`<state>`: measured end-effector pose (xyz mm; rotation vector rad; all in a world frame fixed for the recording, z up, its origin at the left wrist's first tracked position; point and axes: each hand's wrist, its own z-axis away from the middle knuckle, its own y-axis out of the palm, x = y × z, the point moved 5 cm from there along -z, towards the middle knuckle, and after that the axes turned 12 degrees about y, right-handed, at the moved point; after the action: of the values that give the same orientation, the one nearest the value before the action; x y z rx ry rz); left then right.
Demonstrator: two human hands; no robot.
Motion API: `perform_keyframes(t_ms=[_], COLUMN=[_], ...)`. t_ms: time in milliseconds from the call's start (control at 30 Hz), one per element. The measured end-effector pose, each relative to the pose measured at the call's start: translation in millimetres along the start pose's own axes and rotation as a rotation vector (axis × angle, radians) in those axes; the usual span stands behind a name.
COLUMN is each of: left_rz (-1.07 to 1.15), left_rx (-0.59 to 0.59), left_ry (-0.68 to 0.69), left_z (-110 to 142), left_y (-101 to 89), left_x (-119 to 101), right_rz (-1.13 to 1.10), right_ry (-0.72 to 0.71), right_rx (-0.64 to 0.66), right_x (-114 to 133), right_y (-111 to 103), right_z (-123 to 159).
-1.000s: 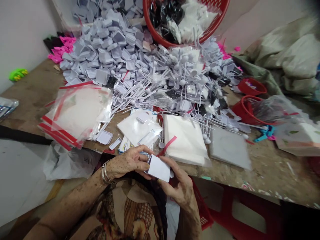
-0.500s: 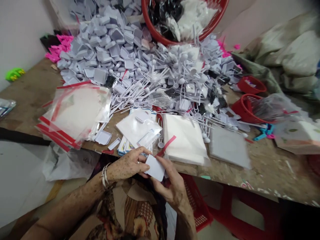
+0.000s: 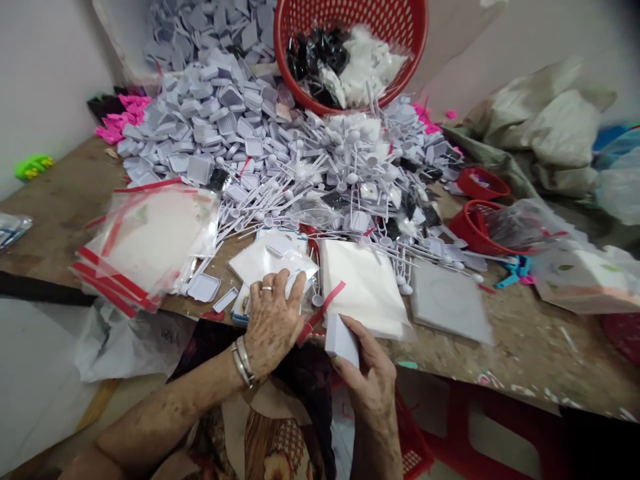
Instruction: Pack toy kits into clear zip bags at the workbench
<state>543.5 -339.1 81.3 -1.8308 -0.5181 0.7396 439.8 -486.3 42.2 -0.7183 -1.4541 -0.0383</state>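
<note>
Worn wooden bench point(image 3: 540, 333) heaped with white plastic scoops point(image 3: 300, 173) and grey square trays point(image 3: 210, 113), red mesh basket point(image 3: 350, 20) tilted at back. Small white square piece point(image 3: 341, 340) at bench front edge, gripped between thumb and fingers point(image 3: 373, 360) of right hand point(image 3: 367, 393). Left hand point(image 3: 273, 320) open, fingers point(image 3: 299, 283) spread, tips resting on white packet point(image 3: 265, 263); silver bangles point(image 3: 243, 360) on wrist. Bagged white stack point(image 3: 363, 287) just beyond right hand, red strip point(image 3: 320, 310) across its corner, red-edged zip bags point(image 3: 145, 247) further left
</note>
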Motion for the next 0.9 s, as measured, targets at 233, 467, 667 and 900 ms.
perform_keyframes(t_ms=[233, 467, 667, 900], left_rz=[-0.164, -0.050, 0.155, 0.168], left_rx=[-0.004, -0.189, -0.143, 0.001], left_ry=[-0.007, 0.087, 0.196, 0.099], left_z=[-26.6, -24.4, -16.6, -51.4], left_y=[19.0, -0.7, 5.3, 20.3], left_x=[0.0, 19.4, 16.1, 69.2], right_rz=[-0.268, 0.243, 0.376, 0.519], right_ry=[0.046, -0.091, -0.223, -0.136], right_rx=[0.197, 0.002, -0.213, -0.120], right_x=[-1.7, 31.1, 18.3, 19.1], right_y=[12.7, 37.2, 75.4, 87.1], right_z=[-5.6, -30.2, -40.0, -49.1])
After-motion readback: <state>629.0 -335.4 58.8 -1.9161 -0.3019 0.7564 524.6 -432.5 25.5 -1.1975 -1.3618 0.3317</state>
